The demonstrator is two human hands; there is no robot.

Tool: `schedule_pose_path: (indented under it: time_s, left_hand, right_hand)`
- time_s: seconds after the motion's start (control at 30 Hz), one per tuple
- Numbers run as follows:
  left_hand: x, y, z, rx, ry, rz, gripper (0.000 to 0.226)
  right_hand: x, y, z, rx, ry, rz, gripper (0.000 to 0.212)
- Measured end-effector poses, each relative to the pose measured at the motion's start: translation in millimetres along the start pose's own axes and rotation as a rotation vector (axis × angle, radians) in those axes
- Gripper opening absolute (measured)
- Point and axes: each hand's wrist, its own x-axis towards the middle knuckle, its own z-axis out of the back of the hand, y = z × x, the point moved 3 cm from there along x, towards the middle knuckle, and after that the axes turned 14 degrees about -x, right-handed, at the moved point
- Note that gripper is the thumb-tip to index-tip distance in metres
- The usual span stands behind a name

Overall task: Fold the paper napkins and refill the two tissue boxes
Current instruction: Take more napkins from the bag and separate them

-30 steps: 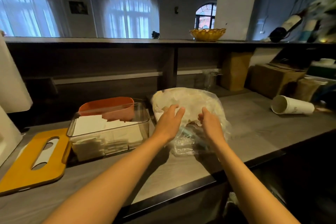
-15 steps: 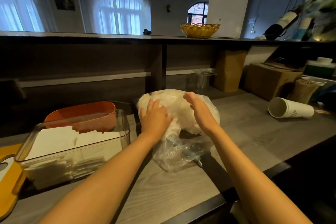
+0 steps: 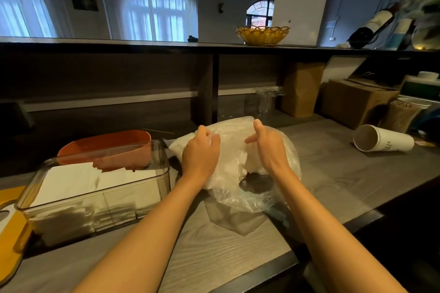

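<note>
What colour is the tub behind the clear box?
Orange. The tub shows best in the head view, behind the clear box.

Bag [image 3: 240, 195] – clear crinkled plastic; counter [image 3: 333, 173] – matt woodgrain.

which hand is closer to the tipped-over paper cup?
Right. The right hand rests on the plastic bag of napkins, with bare counter between it and the paper cup. The left hand grips the bag's far side.
</note>
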Motion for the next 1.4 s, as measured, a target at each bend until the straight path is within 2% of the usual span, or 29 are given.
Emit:
schedule_pose_path:
  time_s: [0.13,0.2,0.27,0.37,0.47,0.5,0.7,0.83,1.03,1.1,1.27,1.4]
  left_hand:
    - [0.7,-5.3,4.3,0.266,-0.02,-0.138,0.032]
    - [6.0,-1.7,5.3,0.336,-0.036,-0.135,0.041]
    - [10.9,6.6,5.0,0.24,-0.019,-0.035,0.046]
    - [11.5,23.7,0.9,-0.017,-0.018,0.203,0.049]
    - [8.0,28.4,-1.7,-0.074,-0.073,0.251,0.046]
    - [7.1,28.9,-1.7,-0.118,-0.101,0.263,0.049]
    - [2.0,31.8,1.7,-0.231,-0.195,0.279,0.049]
    - [-0.5,26.6,-1.0,-0.211,-0.168,0.278,0.055]
    - [-4.9,42.0,-10.6,-0.356,-0.157,0.342,0.07]
    - [-4.6,41.8,-10.0,-0.385,-0.176,0.343,0.067]
    - [-6.9,46.8,-13.0,-0.412,-0.159,0.323,0.063]
    - [-10.8,36.6,-13.9,-0.258,-0.055,0.183,0.05]
  right_hand:
    - [-5.8,8.2,0.9,0.002,-0.043,0.023,0.072]
    - [-7.4,5.5,-2.7,-0.076,-0.093,-0.035,0.078]
    - [-10.0,3.1,-8.8,-0.098,-0.07,-0.091,0.082]
    - [-13.1,12.5,-19.6,0.113,0.052,-0.148,0.075]
    - [-15.8,31.4,-25.0,0.352,0.173,-0.201,0.053]
    - [-15.1,35.5,-27.8,0.376,0.2,-0.196,0.052]
    - [-1.2,34.5,-51.7,0.241,0.198,-0.223,0.072]
    - [4.0,28.9,-70.8,0.272,0.152,-0.25,0.057]
    - [6.4,32.1,-84.5,0.138,0.135,-0.287,0.065]
    - [9.4,28.3,-83.8,0.052,0.127,-0.284,0.066]
    - [14.5,24.8,-79.8,-0.078,0.128,-0.253,0.045]
    - [19.6,24.5,-76.1,-0.064,0.196,-0.289,0.045]
